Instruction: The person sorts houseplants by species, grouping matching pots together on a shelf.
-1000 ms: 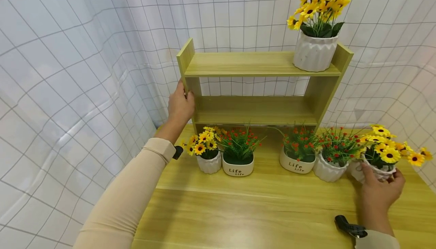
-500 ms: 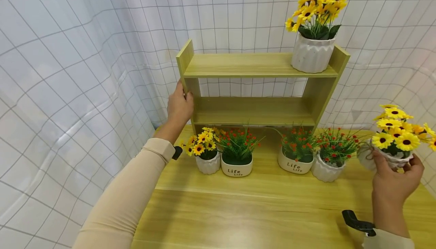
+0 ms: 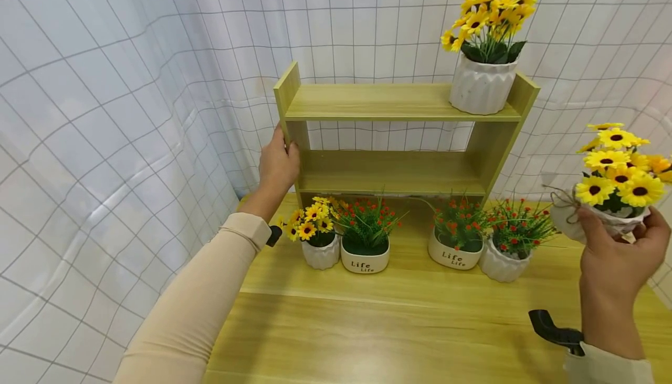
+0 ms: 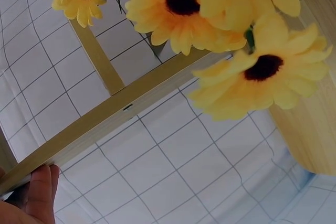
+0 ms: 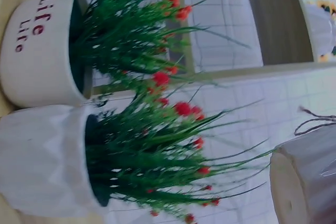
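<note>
Your right hand [image 3: 619,261] pinched the potted sunflowers [image 3: 618,180] aloft, your left hand [image 3: 278,162] gripped the shelf unit [image 3: 388,101]; any slack pinch risked dropping them.

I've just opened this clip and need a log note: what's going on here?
A person's right hand holds a white pot of yellow flowers up off the table, to the right of a shelf. The left hand grips the shelf's left side. Another pot of yellow flowers stands at the right end of the top board. In front stand one yellow-flowered pot and three red-flowered pots.
</note>
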Motion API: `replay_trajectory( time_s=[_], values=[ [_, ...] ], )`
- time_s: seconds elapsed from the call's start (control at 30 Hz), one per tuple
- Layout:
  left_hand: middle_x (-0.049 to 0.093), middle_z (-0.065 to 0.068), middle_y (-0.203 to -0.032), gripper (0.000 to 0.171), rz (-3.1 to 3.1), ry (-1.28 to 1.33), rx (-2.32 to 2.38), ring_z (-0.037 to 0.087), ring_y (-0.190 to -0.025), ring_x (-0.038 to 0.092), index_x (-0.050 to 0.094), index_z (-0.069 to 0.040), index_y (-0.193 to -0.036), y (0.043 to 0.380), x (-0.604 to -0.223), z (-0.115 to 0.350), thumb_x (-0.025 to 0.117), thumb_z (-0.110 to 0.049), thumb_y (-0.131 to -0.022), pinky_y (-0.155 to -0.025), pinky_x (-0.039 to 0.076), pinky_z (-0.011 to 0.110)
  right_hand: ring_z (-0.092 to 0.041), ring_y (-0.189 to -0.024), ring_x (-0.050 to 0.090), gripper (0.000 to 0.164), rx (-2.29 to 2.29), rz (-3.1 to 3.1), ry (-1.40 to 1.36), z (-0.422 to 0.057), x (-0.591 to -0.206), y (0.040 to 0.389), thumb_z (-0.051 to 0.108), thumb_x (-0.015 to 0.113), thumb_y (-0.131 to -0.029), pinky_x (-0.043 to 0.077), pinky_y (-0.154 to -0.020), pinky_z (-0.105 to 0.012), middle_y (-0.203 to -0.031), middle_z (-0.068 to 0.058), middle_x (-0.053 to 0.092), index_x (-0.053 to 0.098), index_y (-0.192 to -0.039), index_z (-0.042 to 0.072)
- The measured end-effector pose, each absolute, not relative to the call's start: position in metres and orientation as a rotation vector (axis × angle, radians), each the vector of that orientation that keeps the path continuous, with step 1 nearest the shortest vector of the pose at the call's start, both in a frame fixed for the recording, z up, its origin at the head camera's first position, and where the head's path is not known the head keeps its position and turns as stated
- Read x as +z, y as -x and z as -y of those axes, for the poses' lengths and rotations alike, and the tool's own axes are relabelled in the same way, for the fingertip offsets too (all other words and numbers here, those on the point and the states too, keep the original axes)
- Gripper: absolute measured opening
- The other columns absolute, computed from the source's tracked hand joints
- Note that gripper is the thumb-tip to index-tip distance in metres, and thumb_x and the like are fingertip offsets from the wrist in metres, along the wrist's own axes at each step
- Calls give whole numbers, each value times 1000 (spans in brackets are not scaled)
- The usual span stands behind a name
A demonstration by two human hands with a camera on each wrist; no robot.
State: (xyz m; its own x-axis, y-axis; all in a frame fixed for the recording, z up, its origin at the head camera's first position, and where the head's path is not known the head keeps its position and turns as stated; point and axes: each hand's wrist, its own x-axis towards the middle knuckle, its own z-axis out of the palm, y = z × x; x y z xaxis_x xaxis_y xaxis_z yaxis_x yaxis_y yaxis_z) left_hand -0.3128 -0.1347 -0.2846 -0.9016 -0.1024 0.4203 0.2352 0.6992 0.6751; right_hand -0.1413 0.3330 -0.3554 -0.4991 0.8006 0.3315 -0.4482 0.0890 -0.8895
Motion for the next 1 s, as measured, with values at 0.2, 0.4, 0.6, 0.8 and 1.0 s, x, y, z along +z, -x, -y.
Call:
replay_trajectory(
  time_s=[0.2,0.4,0.6,0.8,1.0],
  values=[
    [62,20,-130,49,2470,98,-1053,38,-110,64,35,-17,-153,315,-286,136,43,-23,-105,-83,52,53,-13,-111,47,75,1598,1409,309,-318,-333,145,5,81,-80,43,-95,-22,-132,-5,41,43,-144,17],
    [62,20,-129,50,2466,96,-1045,38,-108,65,34,-18,-155,315,-287,136,43,-22,-105,-81,53,53,-15,-111,49,75,1578,1423,226,-294,-307,147,4,83,-78,44,-93,-24,-134,-7,44,46,-143,16],
    [63,21,-128,50,2455,95,-1052,39,-107,65,35,-18,-154,314,-286,134,45,-21,-105,-81,52,54,-22,-112,55,71,1481,1444,87,-269,-275,149,3,84,-77,47,-89,-26,-132,-11,50,52,-139,14],
    [63,21,-127,49,2461,93,-1033,40,-106,65,36,-18,-153,314,-287,134,45,-21,-105,-80,52,55,-25,-112,55,69,1524,1377,-80,-247,-245,158,0,86,-74,48,-88,-27,-130,-14,51,55,-135,10],
    [63,22,-127,48,2469,85,-1031,41,-105,65,37,-17,-153,313,-287,134,44,-22,-105,-80,52,55,-24,-102,58,69,1654,1341,-105,-226,-222,172,-3,88,-69,49,-86,-29,-126,-14,54,59,-130,10]
  ],
)
